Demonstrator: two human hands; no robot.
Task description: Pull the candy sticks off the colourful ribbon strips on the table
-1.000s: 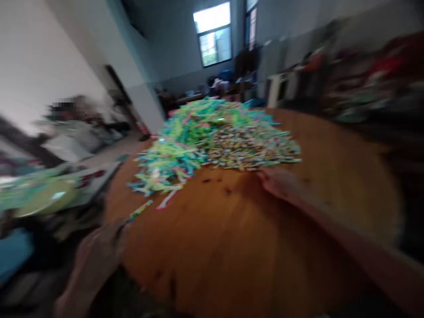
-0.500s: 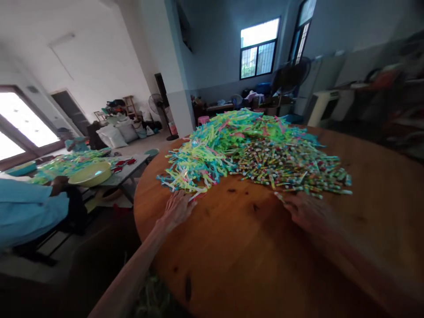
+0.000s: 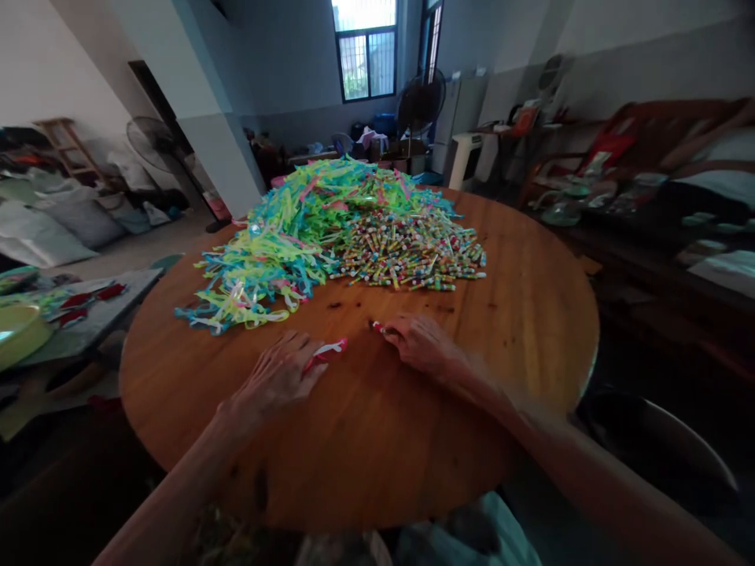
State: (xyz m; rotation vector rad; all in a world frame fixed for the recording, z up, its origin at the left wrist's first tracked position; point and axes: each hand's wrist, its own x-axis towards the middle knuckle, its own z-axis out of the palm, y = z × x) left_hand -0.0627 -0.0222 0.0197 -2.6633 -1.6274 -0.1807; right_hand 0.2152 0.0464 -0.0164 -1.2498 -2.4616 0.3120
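Observation:
My left hand (image 3: 277, 377) rests on the round wooden table (image 3: 507, 330), fingers closed on a pink and white plastic strip (image 3: 327, 348). Just right of it, my right hand (image 3: 418, 342) pinches a small colourful stick (image 3: 376, 325) at its fingertips. Both hands lie in front of two heaps. A tangled pile of green, blue and pink plastic strips (image 3: 277, 244) fills the table's far left. A pile of small colourful sticks (image 3: 406, 251) lies beside it on the right.
A low table (image 3: 88, 314) with a yellow basin (image 3: 15, 334) stands at left. A pillar (image 3: 212, 141), standing fans (image 3: 150, 141) and sacks (image 3: 71, 220) are behind it. Wooden furniture with clutter (image 3: 619, 157) lines the right wall. A dark basin (image 3: 654, 448) sits by my right arm.
Both hands have drawn back from the piles toward me, the left with a pink strip, the right with a stick. The camera has swung to the right.

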